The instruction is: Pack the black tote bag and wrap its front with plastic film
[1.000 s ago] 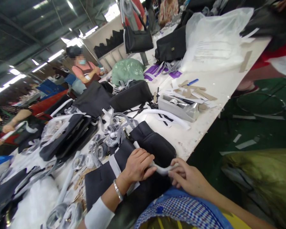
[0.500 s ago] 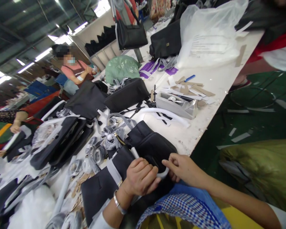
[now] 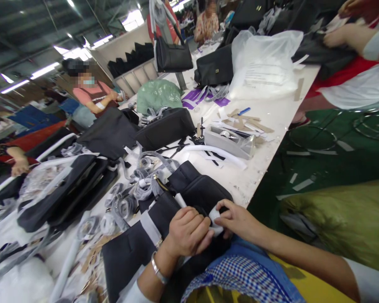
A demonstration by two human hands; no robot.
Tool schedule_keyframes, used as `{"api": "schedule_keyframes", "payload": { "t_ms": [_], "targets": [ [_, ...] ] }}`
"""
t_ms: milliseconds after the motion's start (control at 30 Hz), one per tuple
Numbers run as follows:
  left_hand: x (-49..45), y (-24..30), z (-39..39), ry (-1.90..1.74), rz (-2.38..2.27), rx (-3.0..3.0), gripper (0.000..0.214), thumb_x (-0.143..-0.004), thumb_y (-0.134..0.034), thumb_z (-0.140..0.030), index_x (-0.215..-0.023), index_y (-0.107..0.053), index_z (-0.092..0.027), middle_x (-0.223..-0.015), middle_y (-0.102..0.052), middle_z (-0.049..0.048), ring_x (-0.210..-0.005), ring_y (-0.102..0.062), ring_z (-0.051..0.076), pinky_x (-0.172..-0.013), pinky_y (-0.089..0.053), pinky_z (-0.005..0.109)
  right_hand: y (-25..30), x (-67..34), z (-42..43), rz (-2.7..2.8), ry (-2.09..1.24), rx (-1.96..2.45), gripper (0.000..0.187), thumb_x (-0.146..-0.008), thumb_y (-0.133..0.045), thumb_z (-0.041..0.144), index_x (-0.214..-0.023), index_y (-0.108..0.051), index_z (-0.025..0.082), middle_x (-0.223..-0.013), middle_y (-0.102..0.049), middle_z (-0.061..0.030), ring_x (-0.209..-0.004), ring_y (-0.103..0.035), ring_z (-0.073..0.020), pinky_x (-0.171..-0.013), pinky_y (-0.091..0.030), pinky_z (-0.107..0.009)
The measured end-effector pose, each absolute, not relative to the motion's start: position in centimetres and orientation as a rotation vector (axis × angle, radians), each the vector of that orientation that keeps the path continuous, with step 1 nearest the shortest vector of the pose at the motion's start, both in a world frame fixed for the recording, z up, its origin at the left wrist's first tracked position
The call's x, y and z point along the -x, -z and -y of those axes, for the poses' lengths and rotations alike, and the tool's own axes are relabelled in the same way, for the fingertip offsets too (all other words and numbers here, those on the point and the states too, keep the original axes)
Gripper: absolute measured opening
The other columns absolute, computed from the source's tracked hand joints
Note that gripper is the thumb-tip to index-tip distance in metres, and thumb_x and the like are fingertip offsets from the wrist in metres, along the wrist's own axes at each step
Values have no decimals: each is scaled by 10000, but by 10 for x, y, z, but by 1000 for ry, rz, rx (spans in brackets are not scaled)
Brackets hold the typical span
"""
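Observation:
A black handbag [image 3: 129, 252] lies tilted in front of me, with a pale band round it and a white-wrapped handle [image 3: 179, 200] rising from its top. My left hand [image 3: 189, 231], with a silver bangle on the wrist, is closed in a fist round that handle. Just to the right, my right hand [image 3: 236, 219] pinches a piece of white wrapping [image 3: 214, 215] between thumb and fingers, where it stands out from the handle. My fingers hide part of the handle. Behind my hands lies another black bag [image 3: 205, 185], touching the first.
Coiled wrapped straps [image 3: 126, 204] and stacked black bags [image 3: 78, 193] lie to the left. A grey box [image 3: 224, 139] of small tools and paper strips sits ahead. One co-worker [image 3: 93, 92] stands across the table; another's hands [image 3: 337, 35] show at far right. The table edge [image 3: 268, 166] runs diagonally.
My right hand has raised a white flap of wrapping beside the handle, where a narrow curved band showed before. The left fist keeps its hold. The camera view has shifted slightly.

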State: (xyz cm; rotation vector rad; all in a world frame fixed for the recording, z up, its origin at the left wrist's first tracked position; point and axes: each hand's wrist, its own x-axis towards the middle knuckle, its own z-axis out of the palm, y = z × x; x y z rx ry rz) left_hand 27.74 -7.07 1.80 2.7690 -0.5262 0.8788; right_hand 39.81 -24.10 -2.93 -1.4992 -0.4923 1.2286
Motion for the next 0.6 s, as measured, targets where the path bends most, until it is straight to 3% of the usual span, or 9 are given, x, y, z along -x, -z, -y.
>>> {"api": "schedule_keyframes", "payload": {
  "t_ms": [100, 233, 367, 467, 533, 600],
  "targets": [
    [-277, -17, 71, -896, 531, -2751, 162, -903, -497, -224, -923, -639, -149, -738, -679, 35, -704, -607, 169, -793, -485, 338, 31, -401, 235, 494, -1212, 1532, 404, -780, -664, 385, -1072, -441, 218, -648, -670, 50, -510, -637, -171, -479, -501, -256],
    [-276, -15, 70, -909, 506, -2741, 131, -867, -548, -195, -941, -641, -137, -752, -678, 39, -733, -617, 174, -811, -485, 340, 27, -399, 230, 503, -983, 1573, 478, -751, -728, 331, -1126, -456, 212, -711, -715, 27, -646, -673, -176, -637, -531, -273],
    [-278, -15, 70, -884, 472, -2727, 131, -866, -549, -186, -949, -639, -141, -778, -682, 44, -756, -620, 175, -833, -489, 339, 30, -395, 231, 555, -946, 1522, 267, -818, -676, 377, -971, -593, 175, -839, -728, -28, -815, -685, -200, -747, -526, -279],
    [-279, -12, 71, -872, 474, -2711, 139, -878, -528, -197, -940, -641, -145, -767, -673, 50, -751, -621, 182, -820, -500, 352, 31, -400, 233, 770, -1106, 1570, 190, -861, -589, 315, -763, -643, 162, -703, -670, 1, -676, -656, -164, -614, -502, -233],
    [-280, -7, 72, -867, 502, -2706, 152, -886, -507, -204, -908, -646, -147, -718, -651, 52, -705, -607, 189, -751, -509, 358, 29, -407, 230, 925, -1311, 1626, 236, -858, -557, 249, -646, -616, 163, -554, -579, 35, -519, -592, -129, -484, -444, -203],
    [-283, 1, 72, -868, 521, -2730, 184, -909, -480, -203, -863, -654, -168, -647, -610, 41, -636, -582, 186, -653, -507, 343, 23, -417, 224, 1053, -1439, 1693, 276, -858, -590, 229, -591, -588, 158, -511, -542, 44, -483, -569, -121, -454, -433, -198]
  ]
}}
